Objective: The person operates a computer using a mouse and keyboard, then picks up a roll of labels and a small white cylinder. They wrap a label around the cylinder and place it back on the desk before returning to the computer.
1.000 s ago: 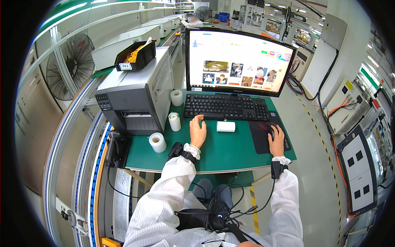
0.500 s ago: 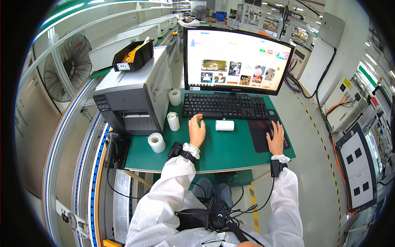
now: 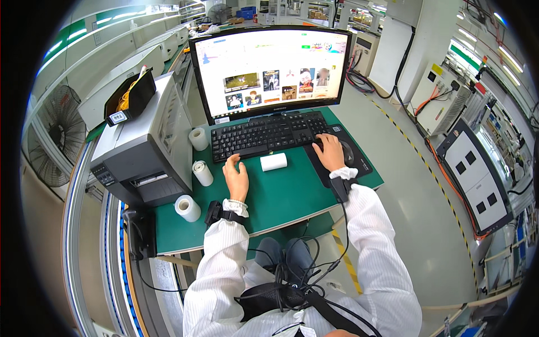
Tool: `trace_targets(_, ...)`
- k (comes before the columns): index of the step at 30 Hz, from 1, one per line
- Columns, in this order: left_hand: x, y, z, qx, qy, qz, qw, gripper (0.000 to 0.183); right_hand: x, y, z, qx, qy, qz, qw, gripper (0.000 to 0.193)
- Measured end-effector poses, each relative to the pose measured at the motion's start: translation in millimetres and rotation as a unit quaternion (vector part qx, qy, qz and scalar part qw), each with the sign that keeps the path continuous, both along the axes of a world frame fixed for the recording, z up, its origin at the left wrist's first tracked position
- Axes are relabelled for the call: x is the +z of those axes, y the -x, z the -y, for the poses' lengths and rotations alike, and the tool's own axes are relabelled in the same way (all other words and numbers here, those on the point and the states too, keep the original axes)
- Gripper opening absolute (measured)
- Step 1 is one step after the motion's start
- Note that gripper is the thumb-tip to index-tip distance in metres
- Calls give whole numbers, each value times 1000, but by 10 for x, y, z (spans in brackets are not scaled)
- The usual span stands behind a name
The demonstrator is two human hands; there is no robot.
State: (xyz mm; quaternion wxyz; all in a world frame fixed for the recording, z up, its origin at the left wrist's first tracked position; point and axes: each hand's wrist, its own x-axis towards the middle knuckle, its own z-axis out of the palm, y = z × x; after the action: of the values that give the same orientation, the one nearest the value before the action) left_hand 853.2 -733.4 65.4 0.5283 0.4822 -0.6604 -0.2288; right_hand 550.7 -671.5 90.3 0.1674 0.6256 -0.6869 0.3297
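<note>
My left hand (image 3: 236,181) rests on the green table at the front left edge of the black keyboard (image 3: 264,137), its fingers bent and apart with nothing in them. At the keyboard's right end, my right hand (image 3: 331,154) has its fingertips over the number keys; it is open and holds nothing. Whether a key is pressed, I cannot tell. The black mouse (image 3: 347,150) lies just right of that hand on a dark mouse pad (image 3: 363,163). A white paper roll (image 3: 273,162) lies on its side between my hands. Behind the keyboard, the lit monitor (image 3: 269,70) shows a page of pictures.
A grey label printer (image 3: 143,151) stands at the left, bearing a black bin (image 3: 130,98) with yellow stuff inside. Several white rolls, one a label roll (image 3: 187,208), stand beside it. A black scanner on a stand (image 3: 138,233) sits at the table's left corner. Cables hang over my lap.
My right hand has left the mouse and moved left to the keyboard's number keys. My left hand stays near the keyboard's front edge. The view has turned to the right.
</note>
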Motion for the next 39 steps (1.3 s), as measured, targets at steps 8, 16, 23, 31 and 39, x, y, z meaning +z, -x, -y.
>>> trace_targets(8,59,6,-56,4,13,-9,1000,27,18,116,300,-49,-27,-18,998,41)
trace_targets(16,94,2,-57,7,14,-10,1000,26,69,88,357,-61,-32,-35,997,44)
trace_targets(23,103,33,-97,-3,17,-7,1000,26,119,315,442,-140,-77,-26,987,58)
trace_targets(31,93,15,-68,0,14,-5,1000,27,138,294,364,-114,-82,-27,990,62)
trace_targets(39,70,-37,-39,13,17,-10,1000,26,60,130,243,-68,-34,-66,995,53)
